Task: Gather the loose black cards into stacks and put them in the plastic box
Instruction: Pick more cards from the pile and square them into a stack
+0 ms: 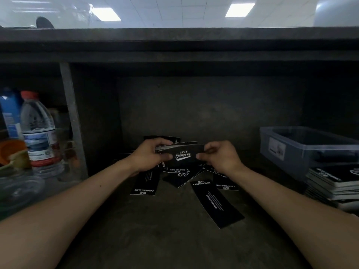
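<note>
A small stack of black cards (182, 153) with white lettering is held up over the dark desk, between both hands. My left hand (150, 157) grips its left end, fingers curled over the top edge. My right hand (217, 157) pinches the right end. Below them several loose black cards (217, 202) lie scattered on the desk, some overlapping, one long card (145, 182) under my left wrist. The clear plastic box (308, 150) stands at the right, apart from my hands.
A pile of stacked black cards (334, 183) sits in front of the box at the right edge. At the left stand a water bottle (39, 133), a blue bottle (10, 113) and clear containers (19, 189). A dark shelf wall (194, 105) closes the back.
</note>
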The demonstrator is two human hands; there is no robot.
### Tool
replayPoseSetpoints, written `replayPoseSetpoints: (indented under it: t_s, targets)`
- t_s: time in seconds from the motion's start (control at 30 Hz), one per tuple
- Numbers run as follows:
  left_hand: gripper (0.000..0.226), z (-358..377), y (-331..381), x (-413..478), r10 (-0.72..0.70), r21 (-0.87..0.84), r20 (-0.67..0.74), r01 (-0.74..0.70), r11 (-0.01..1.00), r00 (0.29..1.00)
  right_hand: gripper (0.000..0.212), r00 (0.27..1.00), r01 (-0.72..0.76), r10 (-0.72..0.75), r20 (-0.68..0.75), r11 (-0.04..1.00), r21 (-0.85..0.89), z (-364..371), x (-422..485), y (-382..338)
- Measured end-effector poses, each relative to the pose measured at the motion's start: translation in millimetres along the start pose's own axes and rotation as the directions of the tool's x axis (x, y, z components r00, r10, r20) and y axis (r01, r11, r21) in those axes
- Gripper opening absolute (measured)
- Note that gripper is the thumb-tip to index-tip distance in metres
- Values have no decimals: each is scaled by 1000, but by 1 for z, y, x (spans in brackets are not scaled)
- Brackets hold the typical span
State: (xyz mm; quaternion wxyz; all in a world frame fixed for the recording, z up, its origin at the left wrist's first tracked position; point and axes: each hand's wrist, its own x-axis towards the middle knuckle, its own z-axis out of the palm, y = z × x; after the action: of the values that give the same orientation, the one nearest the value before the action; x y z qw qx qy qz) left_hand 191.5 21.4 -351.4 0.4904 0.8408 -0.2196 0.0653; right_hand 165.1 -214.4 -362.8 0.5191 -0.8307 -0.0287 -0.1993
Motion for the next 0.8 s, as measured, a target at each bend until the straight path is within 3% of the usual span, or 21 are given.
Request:
replayPoseSetpoints:
  t_s: [0.13,0.3,0.43,0.6,0.7,0.8]
  targets:
    - [37,-2,-2,3,8,-21,-98,-10,1000,995,28,992,123,-126,7,956,-268,1,0,-3]
    - [35,-14,-7,10,-19,-40,-302,7,999,953,42,912,315,-180,369,884,-346,3,-10,-6]
    - [36,-17,-10,13,-69,-78,-342,45,996,937,37,842,387,-148,519,836,-389,7,-14,-8]
    - [36,-13,-11,13,-75,-57,-319,60,997,945,18,879,436,-224,420,734,-520,-9,-7,-15]
    - [36,-11,-12,13,-87,-73,-281,69,995,956,35,915,379,-199,352,725,-575,-15,-6,-11]
    - [34,-8,-13,12,-99,-72,-227,84,994,969,58,915,327,-138,380,805,-495,-12,-5,-5]
